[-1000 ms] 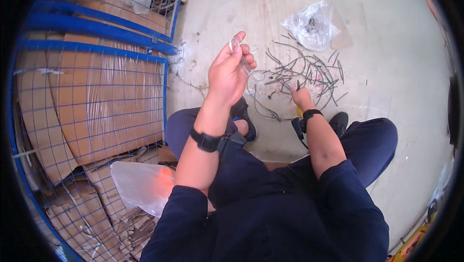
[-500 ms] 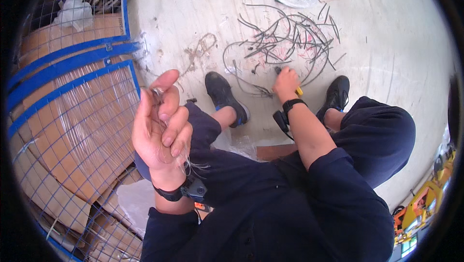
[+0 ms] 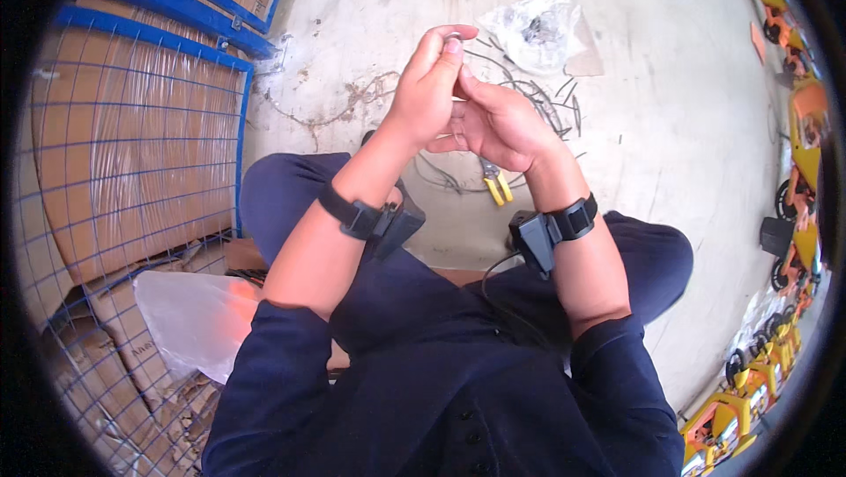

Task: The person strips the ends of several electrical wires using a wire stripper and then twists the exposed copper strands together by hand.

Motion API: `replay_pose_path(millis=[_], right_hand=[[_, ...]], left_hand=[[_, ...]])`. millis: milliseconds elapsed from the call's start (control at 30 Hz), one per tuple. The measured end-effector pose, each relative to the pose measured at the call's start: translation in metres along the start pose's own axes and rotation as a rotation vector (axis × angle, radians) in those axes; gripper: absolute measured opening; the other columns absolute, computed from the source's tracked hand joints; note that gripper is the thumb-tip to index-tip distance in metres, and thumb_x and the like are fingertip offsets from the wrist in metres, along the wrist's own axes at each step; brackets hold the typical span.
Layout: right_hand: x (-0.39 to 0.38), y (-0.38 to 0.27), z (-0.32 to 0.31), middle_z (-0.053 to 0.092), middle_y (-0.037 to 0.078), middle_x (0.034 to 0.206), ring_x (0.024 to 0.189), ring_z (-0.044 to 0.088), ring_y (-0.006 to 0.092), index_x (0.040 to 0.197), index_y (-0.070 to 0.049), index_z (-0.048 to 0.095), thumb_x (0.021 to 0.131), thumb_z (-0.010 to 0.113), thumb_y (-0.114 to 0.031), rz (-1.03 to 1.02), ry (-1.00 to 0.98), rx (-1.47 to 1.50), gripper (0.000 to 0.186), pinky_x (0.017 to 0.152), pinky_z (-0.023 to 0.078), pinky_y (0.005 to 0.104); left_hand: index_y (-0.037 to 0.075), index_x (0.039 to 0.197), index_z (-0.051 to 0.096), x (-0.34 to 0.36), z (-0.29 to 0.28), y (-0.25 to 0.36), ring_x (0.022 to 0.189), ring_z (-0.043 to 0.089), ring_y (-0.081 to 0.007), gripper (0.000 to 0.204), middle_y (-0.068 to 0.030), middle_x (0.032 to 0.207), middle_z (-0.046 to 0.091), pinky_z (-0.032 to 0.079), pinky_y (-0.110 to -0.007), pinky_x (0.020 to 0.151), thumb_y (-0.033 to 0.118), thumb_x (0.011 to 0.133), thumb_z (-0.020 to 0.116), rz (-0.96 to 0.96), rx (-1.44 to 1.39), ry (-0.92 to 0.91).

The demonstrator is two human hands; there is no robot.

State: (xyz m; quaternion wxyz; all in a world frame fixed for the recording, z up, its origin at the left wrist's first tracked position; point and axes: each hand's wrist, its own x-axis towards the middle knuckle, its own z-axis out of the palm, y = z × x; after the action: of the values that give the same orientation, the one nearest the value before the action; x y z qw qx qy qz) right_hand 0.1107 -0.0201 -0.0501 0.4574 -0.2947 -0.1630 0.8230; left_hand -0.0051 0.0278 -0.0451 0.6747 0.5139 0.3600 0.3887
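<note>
My left hand (image 3: pixel 427 89) is raised over the floor, its thumb and forefinger pinched on a small dark, shiny bit, too little of which shows to name. Touching it from the right is my right hand (image 3: pixel 502 125), palm turned up. Its thumb presses against the left fingers and its other fingers curl underneath, partly hidden; what they grip cannot be made out. Below the right hand, yellow-handled wire pliers (image 3: pixel 495 184) lie on the floor, jaws upward in the picture. Dark cable pieces (image 3: pixel 538 94) lie scattered beyond the hands, partly covered by them.
A clear plastic bag (image 3: pixel 533 32) rests on cardboard past the cables. Blue-framed wire mesh (image 3: pixel 242 142) with wrapped cardboard behind it stands at left. A whitish plastic bag (image 3: pixel 189 314) sits by my left arm. Yellow and orange wheeled items (image 3: pixel 806 129) line the right side.
My right hand has left the pliers on the floor and come up to meet my left hand. The left hand has moved right and farther out, and its fingers now pinch. My view has shifted.
</note>
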Motion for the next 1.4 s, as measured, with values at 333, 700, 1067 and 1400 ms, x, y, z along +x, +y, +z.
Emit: replay_pose_path(millis=[333,700,1067,1400], right_hand=[[-0.054,-0.027,-0.006,0.06,0.007,0.085,0.071,0.056,0.0118,0.096,0.003,0.059,0.094,0.047,-0.016,0.098,0.183,-0.793,0.023,0.061,0.051,0.0253],[-0.082,-0.043,-0.002,0.047,-0.004,0.07,0.064,0.04,0.007,0.081,-0.004,0.059,0.098,0.044,-0.036,-0.202,0.291,-0.916,0.039,0.058,0.036,0.0235],[-0.064,-0.055,-0.036,0.062,0.002,0.076,0.074,0.053,0.0096,0.086,0.001,0.066,0.097,0.052,-0.027,-0.387,0.349,-1.101,0.033,0.071,0.044,0.0258],[-0.039,-0.052,-0.02,0.066,0.007,0.074,0.069,0.057,0.0107,0.089,0.0,0.07,0.091,0.06,-0.027,-0.529,0.501,-1.032,0.029,0.064,0.046,0.0288]], left_hand=[[0.005,0.116,0.056,-0.029,0.042,0.016,0.062,0.042,-0.0026,0.03,0.0044,0.074,0.046,0.039,-0.02,0.055,0.024,0.103,0.037,0.036,0.091,-0.203],[0.001,0.115,0.06,-0.005,0.019,0.01,0.085,0.059,-0.0099,0.026,-0.0019,0.087,0.063,0.048,-0.027,0.075,0.019,0.096,0.057,0.034,0.002,-0.134],[0.006,0.099,0.067,0.003,0.02,-0.004,0.087,0.063,-0.0238,0.014,-0.0121,0.089,0.066,0.043,-0.038,0.086,0.011,0.088,0.06,0.726,1.035,-0.227],[0.0,0.104,0.065,0.007,0.016,-0.001,0.079,0.062,-0.0109,0.022,-0.0022,0.082,0.066,0.047,-0.024,0.071,0.018,0.097,0.055,0.137,0.312,0.056]])
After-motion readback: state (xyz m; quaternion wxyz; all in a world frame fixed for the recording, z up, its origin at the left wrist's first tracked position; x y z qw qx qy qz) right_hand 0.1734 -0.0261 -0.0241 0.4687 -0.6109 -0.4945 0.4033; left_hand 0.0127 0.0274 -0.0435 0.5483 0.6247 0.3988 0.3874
